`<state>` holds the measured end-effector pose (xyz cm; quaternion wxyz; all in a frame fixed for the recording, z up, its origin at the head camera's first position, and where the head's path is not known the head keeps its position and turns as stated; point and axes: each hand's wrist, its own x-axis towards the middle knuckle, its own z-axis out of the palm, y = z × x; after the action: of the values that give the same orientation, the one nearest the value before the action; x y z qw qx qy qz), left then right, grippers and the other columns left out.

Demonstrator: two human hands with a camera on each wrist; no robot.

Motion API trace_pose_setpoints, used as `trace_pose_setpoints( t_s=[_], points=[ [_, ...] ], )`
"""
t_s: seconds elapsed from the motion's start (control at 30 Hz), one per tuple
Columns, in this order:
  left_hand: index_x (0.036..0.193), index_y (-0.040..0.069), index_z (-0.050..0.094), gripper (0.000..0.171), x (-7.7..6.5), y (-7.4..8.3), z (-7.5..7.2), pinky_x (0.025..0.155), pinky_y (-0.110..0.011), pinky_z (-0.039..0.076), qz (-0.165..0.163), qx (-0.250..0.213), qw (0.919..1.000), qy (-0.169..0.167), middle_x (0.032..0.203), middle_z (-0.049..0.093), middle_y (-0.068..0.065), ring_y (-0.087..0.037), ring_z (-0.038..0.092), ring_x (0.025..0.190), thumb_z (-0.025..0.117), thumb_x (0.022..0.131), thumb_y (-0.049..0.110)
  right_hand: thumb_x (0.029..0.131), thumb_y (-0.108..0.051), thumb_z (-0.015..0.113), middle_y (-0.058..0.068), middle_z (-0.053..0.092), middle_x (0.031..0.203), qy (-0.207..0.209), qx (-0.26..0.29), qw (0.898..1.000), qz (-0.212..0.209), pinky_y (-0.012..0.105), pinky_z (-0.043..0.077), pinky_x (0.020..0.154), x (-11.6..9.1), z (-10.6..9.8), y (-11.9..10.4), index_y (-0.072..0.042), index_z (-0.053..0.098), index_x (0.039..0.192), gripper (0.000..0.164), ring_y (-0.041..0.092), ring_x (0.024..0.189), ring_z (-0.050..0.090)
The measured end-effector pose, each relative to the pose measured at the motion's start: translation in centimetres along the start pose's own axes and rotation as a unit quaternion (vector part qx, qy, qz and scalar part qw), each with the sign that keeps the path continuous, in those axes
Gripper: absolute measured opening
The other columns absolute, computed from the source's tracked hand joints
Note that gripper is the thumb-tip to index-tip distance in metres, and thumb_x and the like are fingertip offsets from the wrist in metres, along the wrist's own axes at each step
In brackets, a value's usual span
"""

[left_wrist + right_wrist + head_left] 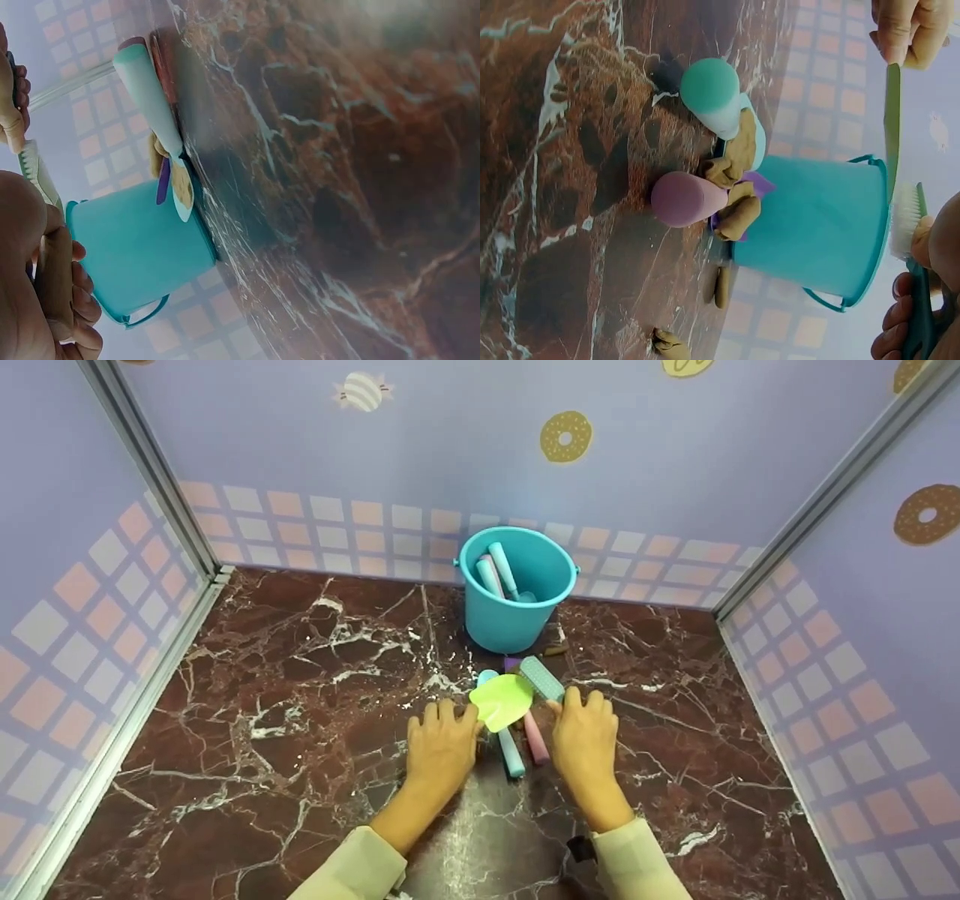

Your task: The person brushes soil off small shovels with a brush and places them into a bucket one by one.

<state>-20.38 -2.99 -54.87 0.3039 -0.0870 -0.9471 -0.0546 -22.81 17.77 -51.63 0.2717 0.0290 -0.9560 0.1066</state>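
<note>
My left hand holds a yellow-green shovel-like blade, raised above the floor. A brownish, rounded piece lies in its curled fingers in the left wrist view. My right hand grips a teal brush with white bristles, its head close to the blade. Below them lie a scoop with a pale blue handle and a tool with a pink handle and a purple blade. Brown clay-like lumps rest on both tools' blades.
Behind the tools a blue bucket stands against the patterned wall, with several pale-handled tools inside. More brown pieces lie on the marble floor. White crumbs are scattered left of the bucket. Side walls enclose both sides.
</note>
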Motion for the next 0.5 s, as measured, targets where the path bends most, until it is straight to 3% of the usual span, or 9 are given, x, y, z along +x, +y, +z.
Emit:
trace_pose_setpoints(
  t_s=[0.13, 0.2, 0.27, 0.33, 0.37, 0.4, 0.43, 0.47, 0.5],
  points=[
    [0.113, 0.017, 0.064, 0.029, 0.3, -0.7, 0.0, 0.062, -0.041, 0.05, -0.036, -0.029, 0.9956, -0.082, 0.094, 0.063, -0.013, -0.029, 0.06, 0.08, 0.061, 0.099, 0.043, 0.091, -0.035, 0.071, 0.021, 0.051, 0.083, 0.002, 0.006, 1.0, -0.006, 0.054, 0.044, 0.064, -0.2, -0.3, -0.3, -0.002, 0.055, 0.092, 0.037, 0.042, 0.077, 0.054],
    [0.116, 0.018, 0.063, 0.031, 0.7, -1.2, 0.0, 0.065, -0.045, 0.052, -0.08, -0.08, 0.9838, -0.139, 0.095, 0.064, -0.012, -0.029, 0.062, 0.082, 0.055, 0.102, 0.044, 0.091, -0.036, 0.07, 0.021, 0.05, 0.082, 0.004, 0.014, 1.0, -0.011, 0.054, 0.043, 0.064, -0.2, -0.5, -0.4, -0.002, 0.054, 0.092, 0.038, 0.043, 0.077, 0.053],
    [0.113, 0.019, 0.062, 0.03, 1.1, -1.7, 0.0, 0.067, -0.047, 0.053, -0.14, -0.151, 0.9586, -0.197, 0.094, 0.064, -0.011, -0.03, 0.063, 0.081, 0.05, 0.104, 0.045, 0.092, -0.037, 0.068, 0.02, 0.05, 0.082, 0.007, 0.023, 1.0, -0.016, 0.053, 0.042, 0.065, -0.3, -0.7, -0.6, -0.002, 0.054, 0.091, 0.038, 0.042, 0.077, 0.053],
    [0.107, 0.018, 0.063, 0.028, 1.4, -2.2, 0.0, 0.068, -0.046, 0.052, -0.2, -0.243, 0.9209, -0.23, 0.089, 0.065, -0.009, -0.028, 0.063, 0.079, 0.048, 0.105, 0.043, 0.092, -0.037, 0.068, 0.02, 0.049, 0.081, 0.012, 0.032, 0.999, -0.023, 0.052, 0.041, 0.064, -0.4, -0.9, -0.8, -0.002, 0.054, 0.09, 0.037, 0.042, 0.076, 0.052],
    [0.104, 0.018, 0.063, 0.028, 1.6, -2.3, 0.0, 0.068, -0.043, 0.05, -0.227, -0.298, 0.8947, -0.243, 0.086, 0.064, -0.007, -0.025, 0.062, 0.078, 0.047, 0.106, 0.041, 0.091, -0.036, 0.068, 0.019, 0.049, 0.08, 0.014, 0.035, 0.999, -0.027, 0.052, 0.04, 0.063, -0.5, -0.9, -0.9, -0.002, 0.055, 0.089, 0.037, 0.041, 0.075, 0.051],
    [0.102, 0.017, 0.062, 0.028, 1.7, -2.5, 0.0, 0.064, -0.039, 0.048, -0.251, -0.365, 0.8577, -0.261, 0.082, 0.061, -0.006, -0.022, 0.059, 0.072, 0.046, 0.107, 0.039, 0.091, -0.035, 0.069, 0.019, 0.048, 0.08, 0.016, 0.037, 0.999, -0.032, 0.051, 0.04, 0.063, -0.6, -0.9, -1.0, -0.002, 0.055, 0.089, 0.036, 0.04, 0.074, 0.051],
    [0.102, 0.014, 0.06, 0.029, 1.8, -2.6, -0.1, 0.06, -0.035, 0.045, -0.273, -0.437, 0.8104, -0.279, 0.079, 0.058, -0.005, -0.019, 0.056, 0.068, 0.043, 0.108, 0.037, 0.091, -0.036, 0.069, 0.018, 0.048, 0.079, 0.019, 0.037, 0.998, -0.037, 0.051, 0.04, 0.062, -0.7, -0.9, -1.1, -0.002, 0.055, 0.089, 0.036, 0.04, 0.073, 0.051],
    [0.103, 0.012, 0.058, 0.03, 1.9, -2.7, -0.1, 0.056, -0.031, 0.043, -0.292, -0.513, 0.7515, -0.294, 0.077, 0.056, -0.004, -0.016, 0.052, 0.065, 0.04, 0.109, 0.036, 0.091, -0.036, 0.069, 0.018, 0.048, 0.079, 0.021, 0.037, 0.998, -0.041, 0.051, 0.04, 0.062, -0.8, -0.9, -1.2, -0.003, 0.055, 0.089, 0.036, 0.04, 0.072, 0.05],
    [0.103, 0.01, 0.056, 0.032, 2.0, -2.8, -0.1, 0.054, -0.027, 0.04, -0.311, -0.587, 0.68, -0.311, 0.076, 0.053, -0.002, -0.013, 0.048, 0.062, 0.038, 0.109, 0.035, 0.091, -0.036, 0.069, 0.017, 0.047, 0.078, 0.022, 0.037, 0.998, -0.046, 0.051, 0.04, 0.061, -0.9, -0.9, -1.3, -0.003, 0.055, 0.088, 0.036, 0.039, 0.072, 0.05]
  ],
)
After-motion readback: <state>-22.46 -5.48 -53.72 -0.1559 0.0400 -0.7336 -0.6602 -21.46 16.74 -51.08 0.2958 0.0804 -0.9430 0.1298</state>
